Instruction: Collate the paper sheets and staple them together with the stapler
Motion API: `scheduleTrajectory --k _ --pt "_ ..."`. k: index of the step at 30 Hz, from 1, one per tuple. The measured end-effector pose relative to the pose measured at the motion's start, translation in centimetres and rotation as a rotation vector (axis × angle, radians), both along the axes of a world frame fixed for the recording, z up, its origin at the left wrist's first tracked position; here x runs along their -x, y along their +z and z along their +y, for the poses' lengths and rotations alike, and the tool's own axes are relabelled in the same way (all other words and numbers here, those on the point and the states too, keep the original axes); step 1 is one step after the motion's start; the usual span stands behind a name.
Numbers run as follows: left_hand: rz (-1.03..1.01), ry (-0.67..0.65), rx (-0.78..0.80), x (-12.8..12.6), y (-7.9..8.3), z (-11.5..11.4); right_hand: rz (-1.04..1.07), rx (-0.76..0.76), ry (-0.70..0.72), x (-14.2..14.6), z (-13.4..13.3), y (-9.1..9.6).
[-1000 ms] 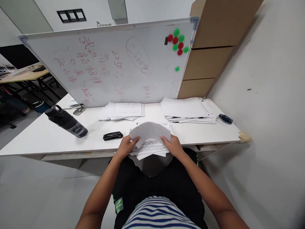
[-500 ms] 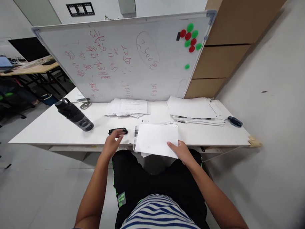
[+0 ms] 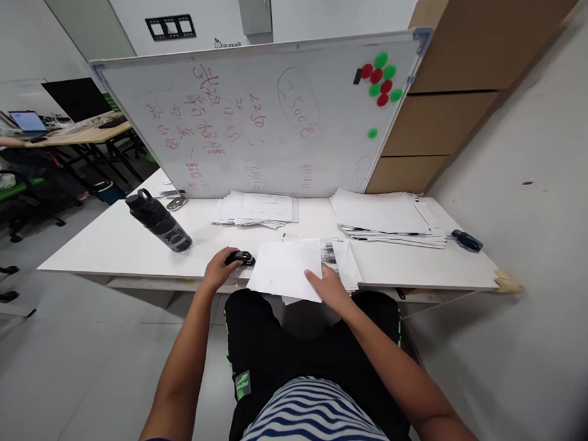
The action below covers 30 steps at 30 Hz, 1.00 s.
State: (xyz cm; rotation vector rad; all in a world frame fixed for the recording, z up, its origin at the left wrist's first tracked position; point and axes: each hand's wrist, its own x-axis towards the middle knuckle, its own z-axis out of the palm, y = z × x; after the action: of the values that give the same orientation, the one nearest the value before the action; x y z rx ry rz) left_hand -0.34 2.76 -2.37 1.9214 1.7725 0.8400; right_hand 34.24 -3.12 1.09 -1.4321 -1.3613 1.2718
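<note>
My left hand (image 3: 219, 268) is closed around the near end of a black stapler (image 3: 245, 258) on the table's front part. The stapler's far end points toward the white paper sheets (image 3: 285, 265), close to their left edge. My right hand (image 3: 331, 287) pinches the right edge of these sheets, thumb on top and fingers behind. Beneath and to the right lie further sheets, one with a dark printed patch (image 3: 330, 255). The stack juts over the table's front edge above my lap.
Behind stand a left paper stack (image 3: 258, 209) and a larger right paper stack (image 3: 385, 214). A black bottle (image 3: 159, 221) is at left, a dark blue object (image 3: 467, 241) at right. A whiteboard (image 3: 259, 123) and cardboard boxes (image 3: 437, 122) back the white table (image 3: 104, 252).
My left hand has gone from hovering at the stapler with loose fingers to gripping it. My right hand has shifted the top sheets left, uncovering sheets with a dark print underneath.
</note>
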Motion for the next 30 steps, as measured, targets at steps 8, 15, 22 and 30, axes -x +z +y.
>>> scheduleTrajectory --k 8,15,22,30 --pt "-0.086 0.029 0.045 0.7 -0.5 -0.5 -0.012 0.008 0.074 3.5 0.1 -0.7" --pt "-0.01 -0.025 0.054 0.4 -0.7 0.0 0.053 0.039 0.183 5.4 -0.8 -1.9" --pt "-0.051 -0.035 0.246 0.2 1.7 0.7 0.175 0.126 0.245 4.8 -2.6 -2.3" --pt "-0.019 0.206 0.131 -3.9 3.0 4.7 0.219 0.194 0.256 5.5 -3.8 -3.3"
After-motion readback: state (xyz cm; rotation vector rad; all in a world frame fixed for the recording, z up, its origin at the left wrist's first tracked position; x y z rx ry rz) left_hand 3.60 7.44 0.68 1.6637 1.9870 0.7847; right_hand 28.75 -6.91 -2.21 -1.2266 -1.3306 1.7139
